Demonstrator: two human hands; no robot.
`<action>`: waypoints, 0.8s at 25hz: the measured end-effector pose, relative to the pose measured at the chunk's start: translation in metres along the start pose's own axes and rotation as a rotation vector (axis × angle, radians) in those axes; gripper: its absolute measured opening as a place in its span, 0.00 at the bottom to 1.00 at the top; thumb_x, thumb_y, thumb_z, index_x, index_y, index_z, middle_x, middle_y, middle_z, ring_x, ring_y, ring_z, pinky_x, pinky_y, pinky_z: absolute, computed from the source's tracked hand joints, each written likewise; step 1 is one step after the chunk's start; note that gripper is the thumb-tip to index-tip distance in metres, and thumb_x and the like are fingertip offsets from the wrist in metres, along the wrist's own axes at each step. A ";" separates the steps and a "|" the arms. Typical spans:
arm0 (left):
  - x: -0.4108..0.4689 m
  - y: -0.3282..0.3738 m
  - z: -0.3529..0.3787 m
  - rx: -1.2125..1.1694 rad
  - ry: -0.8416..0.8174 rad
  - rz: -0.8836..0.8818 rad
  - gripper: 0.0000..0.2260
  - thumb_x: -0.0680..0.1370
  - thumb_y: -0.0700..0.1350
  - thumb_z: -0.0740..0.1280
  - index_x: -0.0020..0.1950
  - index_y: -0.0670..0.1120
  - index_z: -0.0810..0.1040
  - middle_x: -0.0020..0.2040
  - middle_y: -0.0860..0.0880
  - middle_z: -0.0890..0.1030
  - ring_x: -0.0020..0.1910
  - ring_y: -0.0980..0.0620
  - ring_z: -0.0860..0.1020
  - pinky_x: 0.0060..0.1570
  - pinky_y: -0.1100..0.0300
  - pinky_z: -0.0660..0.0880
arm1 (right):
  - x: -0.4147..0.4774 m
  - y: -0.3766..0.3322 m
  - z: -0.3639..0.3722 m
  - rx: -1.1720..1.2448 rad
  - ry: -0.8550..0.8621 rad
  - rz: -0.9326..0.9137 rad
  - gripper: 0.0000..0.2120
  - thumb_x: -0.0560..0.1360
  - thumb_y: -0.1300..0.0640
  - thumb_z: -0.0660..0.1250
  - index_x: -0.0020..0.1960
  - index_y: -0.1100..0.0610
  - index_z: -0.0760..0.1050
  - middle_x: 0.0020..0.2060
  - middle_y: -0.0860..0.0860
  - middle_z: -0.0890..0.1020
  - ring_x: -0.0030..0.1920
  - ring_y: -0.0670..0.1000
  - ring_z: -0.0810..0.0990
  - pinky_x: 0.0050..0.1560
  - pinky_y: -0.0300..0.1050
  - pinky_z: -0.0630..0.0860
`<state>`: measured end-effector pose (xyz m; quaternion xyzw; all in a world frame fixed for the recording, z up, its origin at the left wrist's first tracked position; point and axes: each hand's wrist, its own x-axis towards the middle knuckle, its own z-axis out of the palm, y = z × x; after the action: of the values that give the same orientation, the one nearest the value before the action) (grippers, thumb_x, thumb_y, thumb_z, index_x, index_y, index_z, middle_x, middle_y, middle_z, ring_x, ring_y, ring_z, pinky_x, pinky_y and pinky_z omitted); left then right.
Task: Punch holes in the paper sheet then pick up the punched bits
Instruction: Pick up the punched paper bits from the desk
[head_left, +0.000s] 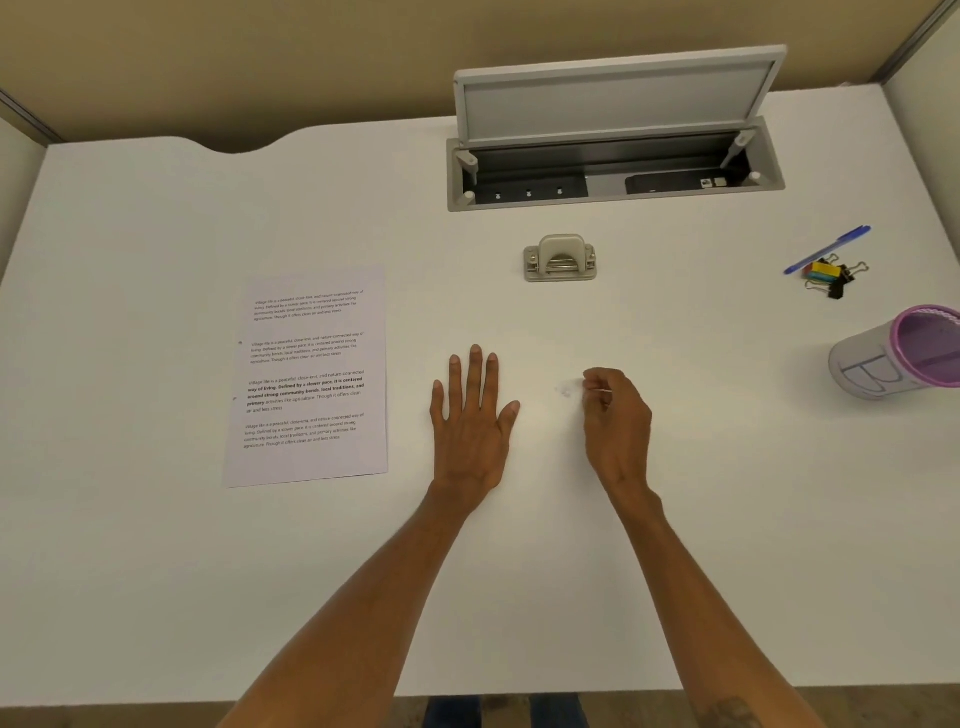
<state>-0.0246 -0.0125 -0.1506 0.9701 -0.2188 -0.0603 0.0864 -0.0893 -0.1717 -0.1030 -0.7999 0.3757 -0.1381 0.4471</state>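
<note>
Head view looks down on two bare forearms reaching over a white desk (156, 571). Left hand (470, 426) lies flat, palm down, its fingers (475, 371) straight and slightly spread, holding nothing. Right hand (615, 415) is curled, thumb and forefinger pinched together at the tip; whether a bit of paper sits between them is too small to tell. Just beside those pinched fingertips, toward the left hand, a faint pale smudge of punched bits (566, 389) rests on the desk surface, between the two hands.

Beyond the fingertips of both hands, well apart from them, a beige hole punch (560, 258) sits upright on the desk, its handle raised. Off to the far side of the left hand lies the paper sheet (311, 379), flat and slightly skewed, printed with four blocks of text, two small dark marks showing near its outer edge. It is apart from the left hand, not touching.

Farther past the punch, a grey cable tray (615, 176) is set into the desk with its lid (618, 93) propped open. Away to the outer side of the right hand lie a blue pen (831, 248) and a cluster of binder clips (831, 278), touching each other, and nearer the desk's edge a purple-rimmed mesh cup (904, 353) lies tipped on its side.
</note>
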 end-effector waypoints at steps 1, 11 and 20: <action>0.000 0.000 0.001 0.003 0.003 0.001 0.28 0.85 0.58 0.47 0.82 0.50 0.43 0.82 0.49 0.42 0.81 0.47 0.42 0.78 0.45 0.45 | -0.004 -0.002 0.004 0.026 0.013 0.031 0.11 0.80 0.66 0.60 0.58 0.60 0.78 0.52 0.51 0.83 0.54 0.51 0.81 0.58 0.46 0.77; 0.000 0.002 -0.002 -0.013 -0.004 -0.002 0.28 0.85 0.58 0.47 0.82 0.50 0.44 0.82 0.49 0.43 0.81 0.47 0.42 0.78 0.45 0.46 | 0.017 0.017 -0.019 -0.049 -0.178 -0.085 0.13 0.75 0.64 0.71 0.58 0.57 0.81 0.53 0.51 0.82 0.52 0.49 0.79 0.54 0.39 0.74; 0.002 0.017 -0.019 -0.215 0.057 -0.015 0.17 0.83 0.54 0.60 0.72 0.58 0.73 0.73 0.53 0.70 0.75 0.48 0.64 0.71 0.48 0.55 | 0.031 0.025 -0.017 -0.030 -0.324 -0.118 0.10 0.72 0.55 0.74 0.54 0.50 0.84 0.49 0.45 0.78 0.50 0.47 0.78 0.52 0.39 0.74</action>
<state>-0.0274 -0.0260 -0.1293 0.9581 -0.2010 -0.0564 0.1959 -0.0902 -0.2124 -0.1173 -0.8389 0.2533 -0.0278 0.4808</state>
